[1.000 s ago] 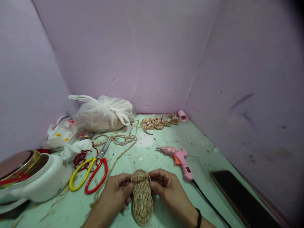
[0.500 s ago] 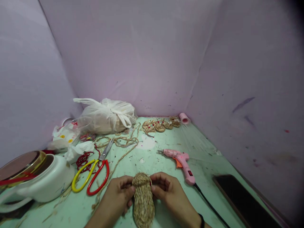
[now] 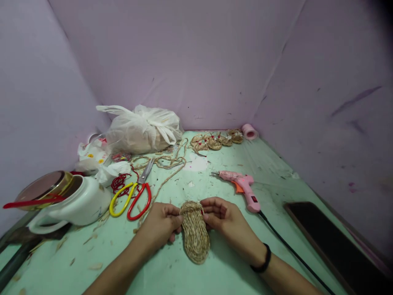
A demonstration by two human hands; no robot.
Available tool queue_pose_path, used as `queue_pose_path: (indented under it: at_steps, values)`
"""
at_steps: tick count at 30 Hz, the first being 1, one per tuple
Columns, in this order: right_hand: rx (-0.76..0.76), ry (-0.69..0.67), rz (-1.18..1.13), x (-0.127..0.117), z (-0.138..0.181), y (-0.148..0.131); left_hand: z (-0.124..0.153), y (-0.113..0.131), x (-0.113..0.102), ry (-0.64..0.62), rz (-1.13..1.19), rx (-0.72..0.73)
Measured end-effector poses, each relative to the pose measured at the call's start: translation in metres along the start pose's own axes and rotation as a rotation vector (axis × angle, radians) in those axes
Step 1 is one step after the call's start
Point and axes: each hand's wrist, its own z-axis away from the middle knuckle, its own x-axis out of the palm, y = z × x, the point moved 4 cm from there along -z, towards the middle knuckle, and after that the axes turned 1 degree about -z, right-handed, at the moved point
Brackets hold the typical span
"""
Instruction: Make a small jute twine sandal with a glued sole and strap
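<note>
A small slipper woven from straw cord (image 3: 196,237) lies between my hands, its rounded sole end pointing toward me. My left hand (image 3: 166,223) pinches its left edge near the far end between thumb and fingers. On the opposite edge, my right hand (image 3: 221,217) grips it, thumb below and fingers above, beside a bit of red trim. A pink glue gun (image 3: 241,186) with an orange trigger rests beyond my right hand, its nozzle pointing left. Scissors (image 3: 138,194) with one yellow and one red handle lie open-bladed past my left hand.
Several small woven pieces with red beads (image 3: 213,141) sit at the back by a pink roll (image 3: 250,132). A white plastic bag (image 3: 144,129), red yarn (image 3: 119,183) and a white teapot-like vessel (image 3: 82,203) stand left. A dark phone-like slab (image 3: 331,246) and the gun's cord lie right.
The camera view has shifted, so the table things appear higher and more of the slipper and my forearms shows. Both hands keep their hold on the slipper.
</note>
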Motion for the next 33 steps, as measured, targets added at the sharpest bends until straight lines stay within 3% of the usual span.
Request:
queue_pose_path:
  at_steps: [8,13,18,23,28,31,33]
  values:
    - [0.017,-0.067,-0.012,-0.001,0.001,-0.002,-0.003,-0.002,0.000,-0.002,0.012,0.007]
    - [0.019,-0.041,-0.028,-0.004,0.000,-0.001,-0.002,-0.003,0.000,-0.034,0.042,0.016]
    - [-0.012,-0.034,-0.005,-0.004,0.000,-0.003,0.001,0.003,-0.006,-0.064,0.007,0.129]
    - [-0.051,-0.079,-0.014,0.003,0.007,-0.010,0.009,0.016,-0.021,0.038,-0.041,0.232]
    - [-0.122,-0.207,-0.067,0.016,0.018,-0.016,0.012,0.019,-0.016,-0.150,0.004,0.338]
    - [-0.141,-0.247,-0.071,0.018,0.020,-0.016,0.007,0.012,-0.014,-0.121,0.037,0.286]
    - [-0.148,-0.184,-0.053,0.012,0.018,-0.016,0.002,0.007,-0.014,-0.069,0.164,0.219]
